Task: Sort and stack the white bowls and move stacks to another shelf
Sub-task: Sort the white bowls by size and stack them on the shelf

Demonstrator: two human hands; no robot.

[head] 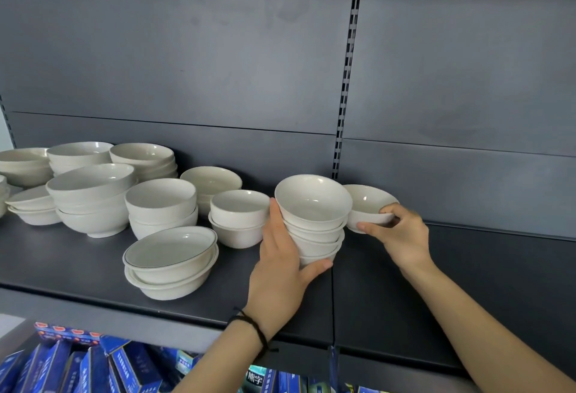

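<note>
Your left grip (280, 264) clasps the stack of bowls (314, 224), thumb under its base and fingers up its side, so the tilted stack cannot slide apart above the shelf (467, 283). Your right grip (402, 233) pinches the rim of a single small bowl (367, 205) just beside it, probably to nest it on top. The other stacks (93, 205) sit to the left.
</note>
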